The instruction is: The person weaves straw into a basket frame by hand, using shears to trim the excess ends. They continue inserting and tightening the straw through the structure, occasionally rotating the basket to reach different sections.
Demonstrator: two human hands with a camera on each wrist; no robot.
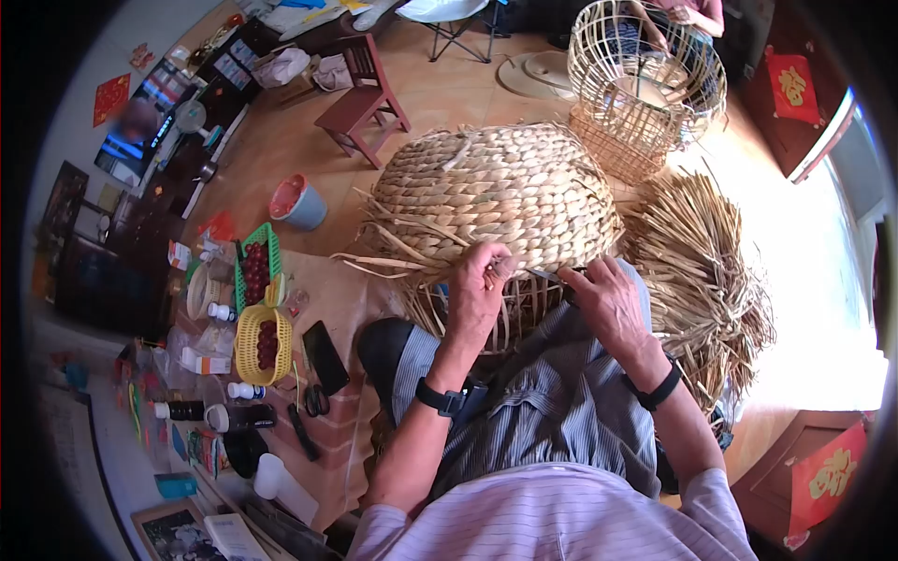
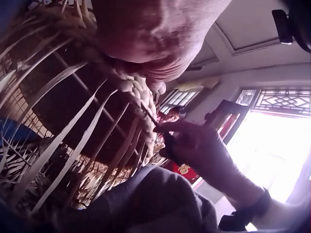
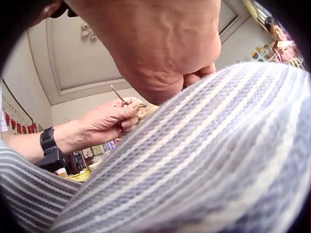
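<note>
A large woven straw basket (image 1: pixel 496 192) lies tilted over the knees, its rim toward the body. My left hand (image 1: pixel 479 292) is at the rim with curled fingers; the right wrist view shows the left hand (image 3: pixel 109 119) pinching a thin brown strand (image 3: pixel 116 92). To its right, my right hand (image 1: pixel 613 304) is at the same rim. In the left wrist view the right hand (image 2: pixel 192 145) pinches a thin dark piece (image 2: pixel 148 114) against the braided rim (image 2: pixel 138 92); whether it is a strand or a tool I cannot tell. Loose strands (image 2: pixel 73 116) hang from the rim.
A straw bundle (image 1: pixel 706 280) stands at the right. Leftward are a yellow basket (image 1: pixel 246 360), a green basket (image 1: pixel 271 252), scissors (image 1: pixel 316 400), bottles and a grey bucket (image 1: pixel 304 208). Farther off are a red chair (image 1: pixel 365 103) and a person beside an open-frame basket (image 1: pixel 645 70).
</note>
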